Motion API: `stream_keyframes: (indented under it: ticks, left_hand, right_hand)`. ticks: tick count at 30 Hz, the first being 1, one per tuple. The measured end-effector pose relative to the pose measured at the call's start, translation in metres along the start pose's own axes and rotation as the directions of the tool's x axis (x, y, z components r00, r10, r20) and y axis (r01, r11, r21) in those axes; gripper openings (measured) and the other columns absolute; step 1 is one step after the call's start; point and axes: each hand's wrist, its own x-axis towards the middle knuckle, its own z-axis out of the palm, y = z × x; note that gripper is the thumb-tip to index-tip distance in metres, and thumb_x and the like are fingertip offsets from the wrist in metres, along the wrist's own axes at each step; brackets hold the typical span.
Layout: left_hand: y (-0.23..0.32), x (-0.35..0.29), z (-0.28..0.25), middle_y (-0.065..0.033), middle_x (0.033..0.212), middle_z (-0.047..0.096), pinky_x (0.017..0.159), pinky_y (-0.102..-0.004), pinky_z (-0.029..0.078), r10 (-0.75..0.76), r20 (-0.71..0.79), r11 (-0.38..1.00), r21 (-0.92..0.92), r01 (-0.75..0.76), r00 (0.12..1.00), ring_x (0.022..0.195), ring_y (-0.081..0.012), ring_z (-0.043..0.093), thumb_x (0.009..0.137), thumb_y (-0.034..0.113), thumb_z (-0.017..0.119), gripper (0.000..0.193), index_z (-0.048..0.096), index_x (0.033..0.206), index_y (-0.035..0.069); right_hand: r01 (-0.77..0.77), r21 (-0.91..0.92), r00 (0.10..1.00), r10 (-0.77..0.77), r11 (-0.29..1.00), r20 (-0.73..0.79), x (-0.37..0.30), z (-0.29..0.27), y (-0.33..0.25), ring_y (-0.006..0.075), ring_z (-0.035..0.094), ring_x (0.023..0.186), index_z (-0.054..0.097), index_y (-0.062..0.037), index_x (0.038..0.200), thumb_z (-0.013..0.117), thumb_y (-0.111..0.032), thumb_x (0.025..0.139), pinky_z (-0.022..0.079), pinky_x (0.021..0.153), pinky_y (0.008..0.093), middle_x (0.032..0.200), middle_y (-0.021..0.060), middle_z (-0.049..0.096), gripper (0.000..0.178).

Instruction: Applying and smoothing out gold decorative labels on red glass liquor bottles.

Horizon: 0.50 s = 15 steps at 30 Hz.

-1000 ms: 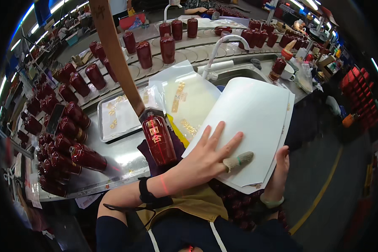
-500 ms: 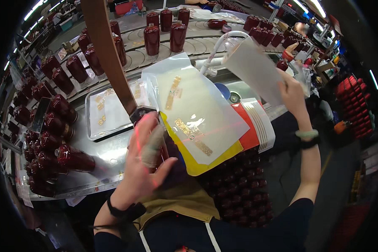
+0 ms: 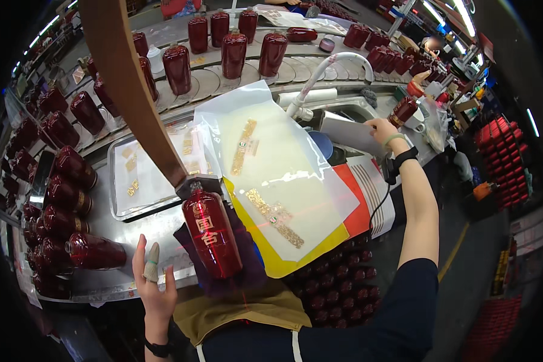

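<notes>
My right hand grips the edge of a white sheet, held low at the sink. My left hand is raised with fingers apart and empty, a pale finger cot on one finger. Beside it a dark red glass bottle with gold lettering lies tilted on a dark purple cloth, its neck at a black block under a brown bar. Red light lines cross the bottle. Right of it, a translucent sheet carrying gold decal strips lies over a yellow board.
A metal tray with gold decals sits left of the bar. Several red bottles crowd the left side; others stand on the conveyor behind. A white curved faucet rises by the sink. Bottles fill the space below the table edge.
My left hand has left the bottle, moving down and left and uncovering it. My right hand has carried the white sheet down and away toward the sink.
</notes>
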Motion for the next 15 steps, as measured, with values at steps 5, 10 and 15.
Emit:
stream_keyframes:
  ticks: [5, 10, 15]
  left_hand:
    - [-0.003, -0.005, 0.004, -0.0250, 0.158, 0.042, 0.117, -0.0496, 0.038, -0.044, 0.023, 0.999, 0.007, 0.044, 0.999, 0.144, -0.0439, 0.045, 0.086, -0.007, 0.068, 0.055, 0.057, 0.140, -0.005]
    - [-0.011, -0.012, 0.010, -0.0229, 0.159, 0.043, 0.118, -0.0492, 0.039, -0.072, 0.035, 0.997, 0.015, 0.072, 0.997, 0.144, -0.0427, 0.046, 0.089, -0.007, 0.066, 0.055, 0.056, 0.143, -0.002]
    - [-0.014, -0.016, 0.012, -0.0229, 0.160, 0.041, 0.117, -0.0485, 0.041, -0.123, 0.070, 0.992, 0.028, 0.121, 0.990, 0.145, -0.0422, 0.045, 0.090, -0.007, 0.064, 0.051, 0.057, 0.141, -0.005]
  right_hand:
    - [0.092, -0.135, 0.986, -0.071, 0.987, 0.153, 0.019, 0.004, 0.004, 0.0357, 0.070, 0.107, 0.083, -0.0238, 0.104, 0.066, -0.002, 0.084, 0.056, 0.095, 0.0432, 0.113, 0.0166, 0.075, 0.034]
    - [0.045, -0.290, 0.971, 0.027, 0.956, 0.240, 0.021, 0.043, 0.012, 0.0345, 0.069, 0.107, 0.085, -0.0290, 0.099, 0.070, 0.004, 0.079, 0.056, 0.095, 0.0399, 0.110, 0.0156, 0.074, 0.041]
    - [0.085, -0.277, 0.925, 0.028, 0.957, 0.379, 0.025, 0.084, 0.010, 0.0315, 0.070, 0.112, 0.084, -0.0284, 0.098, 0.077, -0.023, 0.088, 0.055, 0.097, 0.0405, 0.119, 0.0108, 0.075, 0.013]
